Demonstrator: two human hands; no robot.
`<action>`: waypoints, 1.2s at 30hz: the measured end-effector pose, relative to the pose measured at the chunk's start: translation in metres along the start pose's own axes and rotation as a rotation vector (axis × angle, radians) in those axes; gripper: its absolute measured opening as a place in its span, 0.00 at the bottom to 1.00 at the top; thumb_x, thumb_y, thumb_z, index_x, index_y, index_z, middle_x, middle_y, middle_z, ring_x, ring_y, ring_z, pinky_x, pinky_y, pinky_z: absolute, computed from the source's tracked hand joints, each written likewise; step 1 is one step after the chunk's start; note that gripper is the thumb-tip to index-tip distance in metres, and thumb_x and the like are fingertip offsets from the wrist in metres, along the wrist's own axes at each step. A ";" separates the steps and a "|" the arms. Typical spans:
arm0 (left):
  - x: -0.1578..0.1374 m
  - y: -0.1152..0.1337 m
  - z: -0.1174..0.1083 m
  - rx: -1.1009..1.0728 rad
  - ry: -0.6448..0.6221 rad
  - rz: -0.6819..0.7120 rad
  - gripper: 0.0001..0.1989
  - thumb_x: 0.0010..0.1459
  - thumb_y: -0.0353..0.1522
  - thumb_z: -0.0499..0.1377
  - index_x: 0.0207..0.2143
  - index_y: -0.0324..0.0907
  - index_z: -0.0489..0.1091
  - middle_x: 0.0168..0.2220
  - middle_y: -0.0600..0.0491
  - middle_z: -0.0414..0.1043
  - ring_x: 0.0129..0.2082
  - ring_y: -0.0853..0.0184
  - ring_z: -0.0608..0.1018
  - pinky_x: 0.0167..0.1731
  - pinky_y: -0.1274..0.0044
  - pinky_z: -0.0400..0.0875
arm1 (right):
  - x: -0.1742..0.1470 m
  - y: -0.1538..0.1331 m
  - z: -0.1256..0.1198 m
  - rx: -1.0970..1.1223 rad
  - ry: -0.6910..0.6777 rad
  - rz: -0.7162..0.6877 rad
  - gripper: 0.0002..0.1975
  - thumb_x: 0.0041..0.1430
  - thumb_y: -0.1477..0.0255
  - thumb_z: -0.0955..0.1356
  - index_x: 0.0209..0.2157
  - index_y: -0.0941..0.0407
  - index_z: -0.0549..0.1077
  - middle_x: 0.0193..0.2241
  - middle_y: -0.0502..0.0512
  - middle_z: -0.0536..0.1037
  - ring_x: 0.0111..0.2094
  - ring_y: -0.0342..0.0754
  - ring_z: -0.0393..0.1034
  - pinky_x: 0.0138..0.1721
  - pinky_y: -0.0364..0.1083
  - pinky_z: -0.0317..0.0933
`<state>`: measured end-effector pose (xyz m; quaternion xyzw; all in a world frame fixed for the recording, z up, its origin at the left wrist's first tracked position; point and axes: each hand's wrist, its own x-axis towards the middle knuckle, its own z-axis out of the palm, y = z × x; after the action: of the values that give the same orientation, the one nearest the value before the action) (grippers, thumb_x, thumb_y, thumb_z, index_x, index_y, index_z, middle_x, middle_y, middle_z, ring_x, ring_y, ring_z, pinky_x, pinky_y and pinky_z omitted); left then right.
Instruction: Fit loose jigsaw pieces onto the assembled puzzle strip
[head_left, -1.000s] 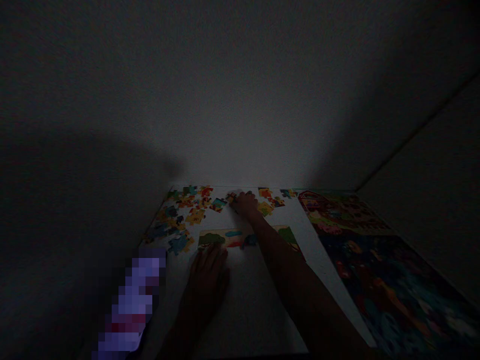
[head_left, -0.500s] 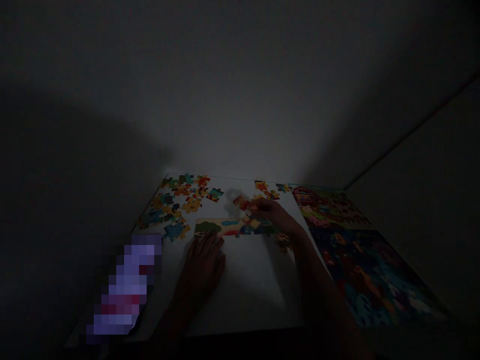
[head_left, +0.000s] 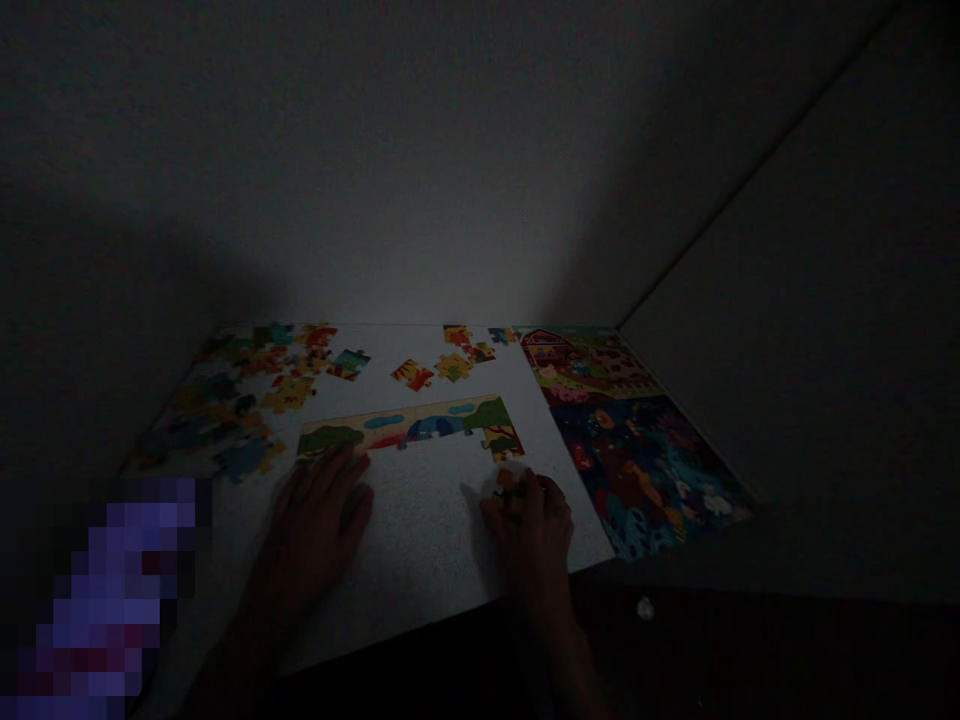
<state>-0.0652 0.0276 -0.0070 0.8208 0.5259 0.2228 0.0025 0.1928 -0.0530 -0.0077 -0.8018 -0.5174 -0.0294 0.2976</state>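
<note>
- My right hand (head_left: 531,520) sits low on the white table (head_left: 427,540), fingers curled round a small puzzle piece (head_left: 508,482); in this dim light I judge it a loose pinch.
- That piece lies just below the right end of the joined strip (head_left: 409,425).
- My left hand (head_left: 319,510) lies flat and holds nothing, fingertips touching the strip's left end; I would press there to steady it.
- I would turn the piece till its colours match before pushing it in.
- Loose pieces (head_left: 255,385) lie far left.

Two bare hands (head_left: 420,520), forearms bare, no sleeves
</note>
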 end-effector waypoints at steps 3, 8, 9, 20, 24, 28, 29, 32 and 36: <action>0.001 0.001 -0.002 -0.008 -0.028 -0.015 0.24 0.68 0.40 0.43 0.55 0.40 0.70 0.61 0.43 0.67 0.63 0.52 0.66 0.63 0.54 0.57 | 0.000 0.002 0.004 -0.038 -0.066 0.016 0.27 0.57 0.61 0.69 0.53 0.61 0.69 0.51 0.73 0.70 0.49 0.66 0.66 0.47 0.65 0.63; 0.003 0.001 -0.004 -0.007 -0.048 -0.007 0.25 0.67 0.41 0.43 0.54 0.39 0.70 0.61 0.42 0.67 0.63 0.51 0.66 0.63 0.54 0.57 | 0.010 0.024 -0.003 0.153 -0.163 -0.104 0.31 0.54 0.69 0.69 0.59 0.59 0.64 0.53 0.68 0.71 0.53 0.62 0.66 0.53 0.62 0.64; 0.003 0.001 -0.004 -0.010 -0.048 -0.005 0.25 0.67 0.42 0.43 0.54 0.38 0.70 0.60 0.42 0.67 0.63 0.51 0.66 0.63 0.54 0.57 | 0.011 0.029 -0.004 0.193 -0.174 -0.119 0.32 0.54 0.70 0.68 0.61 0.58 0.62 0.53 0.67 0.71 0.54 0.60 0.66 0.53 0.61 0.64; 0.005 0.002 -0.007 -0.034 -0.061 -0.029 0.24 0.66 0.42 0.44 0.54 0.41 0.71 0.60 0.44 0.68 0.63 0.52 0.66 0.63 0.56 0.57 | -0.005 0.040 -0.012 0.036 -0.049 -0.108 0.29 0.60 0.56 0.67 0.57 0.58 0.65 0.56 0.71 0.67 0.56 0.64 0.62 0.52 0.64 0.63; 0.004 0.003 -0.007 -0.046 -0.063 -0.043 0.25 0.66 0.42 0.43 0.54 0.40 0.71 0.61 0.42 0.67 0.63 0.50 0.66 0.62 0.52 0.58 | -0.005 0.031 -0.013 -0.018 -0.063 -0.075 0.26 0.57 0.60 0.69 0.54 0.58 0.69 0.52 0.69 0.70 0.54 0.63 0.64 0.50 0.62 0.62; 0.003 0.003 -0.007 -0.046 -0.073 -0.036 0.26 0.67 0.42 0.43 0.55 0.38 0.70 0.62 0.42 0.66 0.64 0.51 0.65 0.63 0.53 0.57 | 0.003 0.022 -0.021 -0.054 -0.155 -0.013 0.20 0.54 0.64 0.70 0.47 0.57 0.73 0.47 0.66 0.74 0.49 0.61 0.68 0.47 0.58 0.63; 0.003 0.003 -0.006 -0.043 -0.073 -0.033 0.26 0.67 0.42 0.43 0.55 0.38 0.70 0.62 0.42 0.66 0.64 0.51 0.65 0.63 0.53 0.57 | 0.005 0.018 -0.025 -0.069 -0.177 0.025 0.18 0.54 0.64 0.70 0.46 0.57 0.73 0.45 0.65 0.75 0.47 0.61 0.69 0.46 0.57 0.63; 0.003 0.002 -0.006 -0.040 -0.071 -0.026 0.26 0.67 0.42 0.43 0.55 0.38 0.70 0.62 0.42 0.66 0.64 0.50 0.65 0.63 0.54 0.57 | 0.003 0.005 -0.035 -0.066 -0.247 0.127 0.19 0.56 0.61 0.70 0.45 0.58 0.71 0.41 0.65 0.77 0.43 0.60 0.73 0.43 0.55 0.64; 0.003 0.002 -0.005 -0.036 -0.054 -0.014 0.25 0.67 0.41 0.43 0.54 0.37 0.71 0.61 0.42 0.66 0.64 0.51 0.65 0.64 0.55 0.56 | -0.002 0.004 -0.045 0.120 -0.435 0.111 0.25 0.60 0.59 0.67 0.55 0.57 0.66 0.40 0.62 0.78 0.40 0.57 0.75 0.39 0.51 0.67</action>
<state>-0.0638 0.0281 -0.0010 0.8227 0.5272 0.2101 0.0331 0.2069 -0.0786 0.0264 -0.7973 -0.5253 0.1916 0.2275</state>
